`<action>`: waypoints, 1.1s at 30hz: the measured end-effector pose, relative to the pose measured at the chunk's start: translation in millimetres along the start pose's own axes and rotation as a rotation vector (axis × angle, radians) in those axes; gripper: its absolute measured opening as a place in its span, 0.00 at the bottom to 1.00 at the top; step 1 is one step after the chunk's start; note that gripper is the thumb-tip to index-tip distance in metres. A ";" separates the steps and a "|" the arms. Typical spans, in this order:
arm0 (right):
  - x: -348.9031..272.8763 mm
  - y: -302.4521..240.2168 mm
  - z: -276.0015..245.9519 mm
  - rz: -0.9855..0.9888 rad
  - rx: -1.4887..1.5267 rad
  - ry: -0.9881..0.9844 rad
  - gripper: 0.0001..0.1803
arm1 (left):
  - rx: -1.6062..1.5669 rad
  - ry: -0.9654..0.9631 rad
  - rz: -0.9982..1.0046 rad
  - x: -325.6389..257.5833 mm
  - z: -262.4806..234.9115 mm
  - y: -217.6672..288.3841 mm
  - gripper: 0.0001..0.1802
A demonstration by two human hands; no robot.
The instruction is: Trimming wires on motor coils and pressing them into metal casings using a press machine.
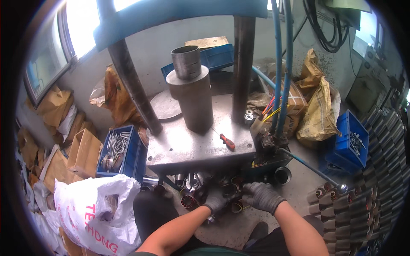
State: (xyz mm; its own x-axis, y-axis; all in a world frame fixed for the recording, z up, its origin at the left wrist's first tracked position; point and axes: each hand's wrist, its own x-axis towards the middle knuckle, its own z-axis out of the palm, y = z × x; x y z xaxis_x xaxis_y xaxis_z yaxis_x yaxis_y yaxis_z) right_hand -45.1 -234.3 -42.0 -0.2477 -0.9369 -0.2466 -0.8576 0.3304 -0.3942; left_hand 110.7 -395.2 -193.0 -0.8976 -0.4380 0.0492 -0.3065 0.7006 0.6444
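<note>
My left hand (216, 199), in a dark grey glove, reaches under the front edge of the press table. Its fingers blur into the shadow there, beside a dark ring-shaped metal part (231, 189); whether they grip it is hard to make out. To the right of that part is my right hand (263, 197), gloved alike, its fingers and thumb apart with nothing visible between them. A round motor stator with copper windings (187, 201) lies on the floor left of my left hand. Another wound part (237, 207) sits between and just below my hands.
On the steel press table (179, 154) stand a thick metal cylinder (194, 102) and a red-handled screwdriver (227, 142). Blue bins (136, 149) with metal rods stand left, near a white sack (96, 213). A ball-ended lever (316, 173) and stacked metal tubes (358, 213) are right.
</note>
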 end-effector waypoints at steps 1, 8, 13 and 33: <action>1.0 4.9 -1.7 0.070 0.033 0.134 0.25 | -0.202 -0.113 -0.125 -2.8 -11.4 21.8 0.27; 0.5 -9.5 -14.4 0.311 1.674 0.544 0.30 | -0.686 -0.026 0.064 -14.2 -87.1 94.5 0.27; -4.4 -39.9 -16.6 0.105 2.309 -0.030 0.33 | -1.246 -0.065 0.187 -19.9 -135.9 121.7 0.38; 25.2 -42.3 6.6 0.210 2.072 -0.055 0.26 | -0.369 0.252 0.264 -6.1 -123.3 69.0 0.15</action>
State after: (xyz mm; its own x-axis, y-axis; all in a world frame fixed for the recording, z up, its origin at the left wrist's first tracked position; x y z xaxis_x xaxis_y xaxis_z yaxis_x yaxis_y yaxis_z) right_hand -12.0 -271.2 -37.4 -0.2079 -0.8860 -0.4144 0.8398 0.0556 -0.5400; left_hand 134.1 -413.6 -54.7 -0.8115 -0.4266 0.3993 0.0929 0.5804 0.8090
